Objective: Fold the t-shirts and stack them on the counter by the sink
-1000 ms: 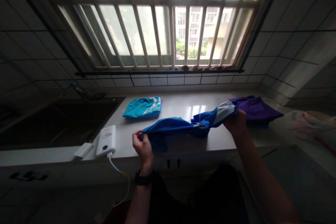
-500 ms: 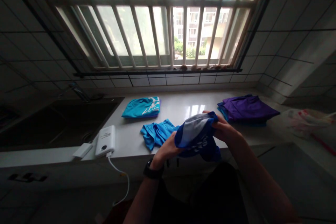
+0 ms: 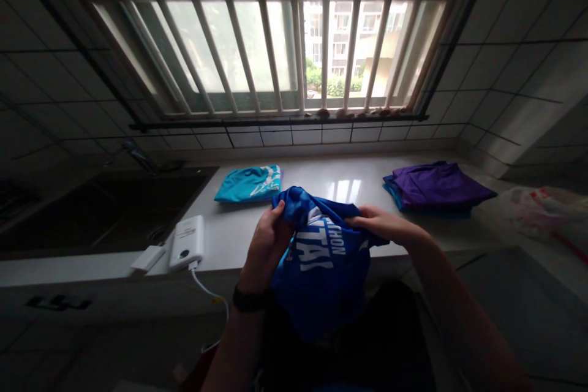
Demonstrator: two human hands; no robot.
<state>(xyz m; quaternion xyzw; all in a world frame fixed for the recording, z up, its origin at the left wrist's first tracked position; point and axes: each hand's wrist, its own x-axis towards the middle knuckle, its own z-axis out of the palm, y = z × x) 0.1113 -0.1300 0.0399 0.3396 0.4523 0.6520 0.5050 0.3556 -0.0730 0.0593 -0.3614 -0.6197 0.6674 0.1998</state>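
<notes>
A dark blue T-shirt (image 3: 326,269) with white lettering hangs between my hands over the counter's front edge. My left hand (image 3: 265,240) pinches its upper left part, thumb on top of the cloth. At the shirt's upper right, my right hand (image 3: 383,225) grips the fabric between thumb and fingers. A sliver of lighter blue cloth shows beside the left fingers; the shirt hides the rest. Behind my left hand lies a folded turquoise garment (image 3: 245,185) with a white print. Folded purple and blue garments (image 3: 438,187) are stacked to the right.
A white power bank (image 3: 187,242) with a cable and a small white box (image 3: 147,258) lie on the white counter (image 3: 321,171), left of my hands. Further left is a dark sink (image 3: 105,208). At the right sits a plastic bag (image 3: 535,211). A barred window is behind.
The dark blue shirt, bunched up before, now hangs spread out with its lettering in view. My left hand has moved up and left, and the lighter blue cloth is mostly covered.
</notes>
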